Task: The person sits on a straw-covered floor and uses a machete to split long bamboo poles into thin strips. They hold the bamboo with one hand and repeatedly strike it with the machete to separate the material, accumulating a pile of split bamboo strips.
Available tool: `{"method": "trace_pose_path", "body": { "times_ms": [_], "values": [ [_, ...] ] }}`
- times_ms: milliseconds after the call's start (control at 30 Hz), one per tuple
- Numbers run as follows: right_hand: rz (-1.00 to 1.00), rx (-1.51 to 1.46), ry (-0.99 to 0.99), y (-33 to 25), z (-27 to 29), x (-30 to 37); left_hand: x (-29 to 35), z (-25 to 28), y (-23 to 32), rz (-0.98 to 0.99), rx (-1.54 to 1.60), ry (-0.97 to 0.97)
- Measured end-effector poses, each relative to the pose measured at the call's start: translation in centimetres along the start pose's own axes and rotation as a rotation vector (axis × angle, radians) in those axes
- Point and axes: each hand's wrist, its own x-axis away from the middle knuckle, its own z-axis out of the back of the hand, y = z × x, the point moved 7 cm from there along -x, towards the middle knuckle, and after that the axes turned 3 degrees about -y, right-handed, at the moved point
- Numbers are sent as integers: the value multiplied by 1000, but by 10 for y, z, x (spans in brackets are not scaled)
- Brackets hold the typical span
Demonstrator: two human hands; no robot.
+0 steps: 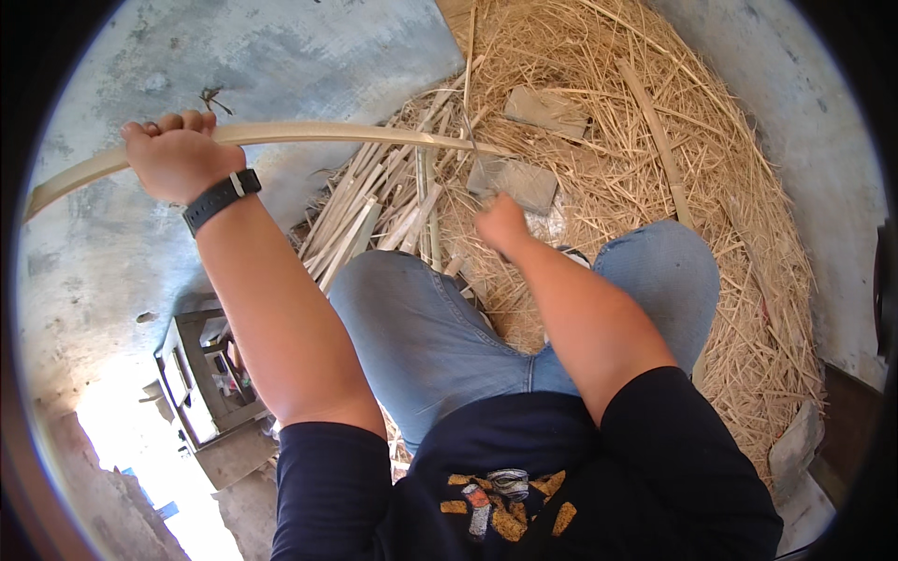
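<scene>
Left hand point(178, 159): grip wrapped round strip point(318, 132); right hand point(502, 224): fisted near block point(528, 187), contents unclear; straw point(734, 168) around.

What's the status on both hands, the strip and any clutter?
Left hand gripping long bamboo strip; right hand closed near grey slab, contents hidden; strip extends toward slab; loose shavings around slab.
</scene>
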Motion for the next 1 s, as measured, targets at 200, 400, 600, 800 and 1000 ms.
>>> {"method": "trace_pose_path", "body": {
  "times_ms": [200, 400, 600, 800, 1000],
  "values": [
    [71, 20, -102, -65, -10, 36, 8, -2, 4, -5, 43, -52],
    [343, 94, -113, -91, -17, 49, 11, -4, 5, 2, 66, -126],
    [-169, 177, 51, 15, 9, 2, -1, 21, -3, 85, 49, -101],
    [-56, -297, 122, -28, -5, 29, -23, 5, 75, -47, 193, -313],
    [106, -443, 44, -115, 8, 93, -27, -17, 103, 66, 246, -593]
  ]
}}
